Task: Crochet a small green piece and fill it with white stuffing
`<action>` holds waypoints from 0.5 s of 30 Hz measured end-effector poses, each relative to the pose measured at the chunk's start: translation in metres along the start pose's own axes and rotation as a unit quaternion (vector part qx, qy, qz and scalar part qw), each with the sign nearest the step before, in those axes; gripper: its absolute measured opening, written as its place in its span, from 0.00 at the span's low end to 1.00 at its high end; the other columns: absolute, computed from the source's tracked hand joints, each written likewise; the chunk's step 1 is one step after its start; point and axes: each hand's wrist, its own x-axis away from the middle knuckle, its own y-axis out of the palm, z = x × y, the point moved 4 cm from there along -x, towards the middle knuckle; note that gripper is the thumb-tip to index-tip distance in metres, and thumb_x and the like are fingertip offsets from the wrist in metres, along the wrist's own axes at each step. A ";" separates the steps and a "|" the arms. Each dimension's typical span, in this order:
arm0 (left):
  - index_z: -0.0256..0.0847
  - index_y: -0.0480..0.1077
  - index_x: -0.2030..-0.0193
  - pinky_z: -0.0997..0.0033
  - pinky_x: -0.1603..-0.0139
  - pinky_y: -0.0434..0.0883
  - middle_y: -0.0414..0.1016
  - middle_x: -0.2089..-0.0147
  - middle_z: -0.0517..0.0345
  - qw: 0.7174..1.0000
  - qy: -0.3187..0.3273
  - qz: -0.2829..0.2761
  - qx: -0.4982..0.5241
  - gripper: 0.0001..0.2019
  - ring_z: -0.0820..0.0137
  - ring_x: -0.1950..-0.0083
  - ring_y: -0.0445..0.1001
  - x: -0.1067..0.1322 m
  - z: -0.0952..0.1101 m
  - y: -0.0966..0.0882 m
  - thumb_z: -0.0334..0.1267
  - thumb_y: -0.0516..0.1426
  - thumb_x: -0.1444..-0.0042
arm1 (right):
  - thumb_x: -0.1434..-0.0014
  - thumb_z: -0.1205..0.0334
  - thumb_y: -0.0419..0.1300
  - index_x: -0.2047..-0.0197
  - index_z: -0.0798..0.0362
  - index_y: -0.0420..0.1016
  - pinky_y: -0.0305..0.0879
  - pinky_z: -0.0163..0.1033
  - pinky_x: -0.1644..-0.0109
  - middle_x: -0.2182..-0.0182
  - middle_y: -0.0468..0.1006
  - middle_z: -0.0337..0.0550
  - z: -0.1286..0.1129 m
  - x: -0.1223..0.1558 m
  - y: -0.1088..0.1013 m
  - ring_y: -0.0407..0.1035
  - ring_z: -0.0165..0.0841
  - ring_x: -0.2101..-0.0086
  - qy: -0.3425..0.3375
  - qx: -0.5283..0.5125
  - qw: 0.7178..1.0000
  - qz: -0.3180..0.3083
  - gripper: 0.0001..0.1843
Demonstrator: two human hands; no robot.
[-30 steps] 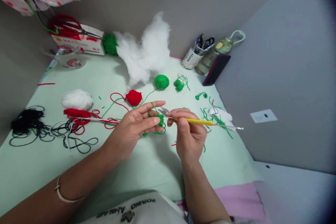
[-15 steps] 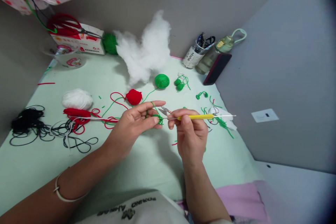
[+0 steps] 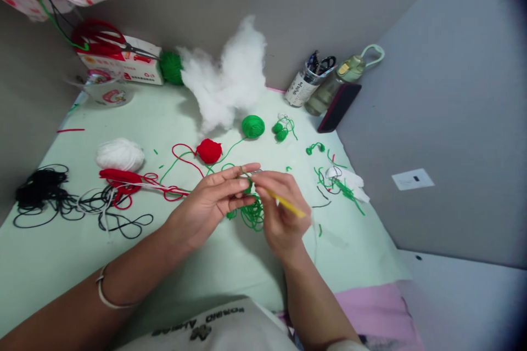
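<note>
My left hand (image 3: 212, 200) pinches a small piece of green crochet work (image 3: 251, 213) above the pale green table (image 3: 173, 115), with green yarn looped over its forefinger. My right hand (image 3: 280, 211) is closed round a yellow-handled crochet hook (image 3: 286, 206), its tip at the green work between both hands. The handle slants down to the right. A strand of green yarn runs from my fingers back to a green yarn ball (image 3: 252, 126). Small snips (image 3: 255, 171) lie just behind my fingertips, mostly hidden.
A red yarn ball (image 3: 208, 150), a white yarn ball (image 3: 119, 154), loose black yarn (image 3: 45, 189) and red yarn (image 3: 123, 180) lie to the left. White stuffing (image 3: 228, 82) is piled at the back. A jar of scissors (image 3: 302, 85), a bottle (image 3: 335, 85) and a phone (image 3: 338, 108) stand at the back right. Green scraps (image 3: 341, 186) lie on the right.
My right hand has swung the hook from level, pointing right, to slanting down, and moved left against the left hand. More green yarn now hangs below the fingers.
</note>
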 end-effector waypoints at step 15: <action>0.46 0.83 0.54 0.66 0.46 0.75 0.78 0.45 0.53 0.941 0.123 -0.034 -0.313 0.10 0.62 0.45 0.76 0.003 0.027 -0.003 0.38 0.67 0.43 | 0.36 0.50 0.67 0.62 0.48 0.83 0.75 0.35 0.64 0.67 0.83 0.39 0.036 -0.008 -0.004 0.75 0.29 0.70 0.282 -0.298 0.911 0.047 0.10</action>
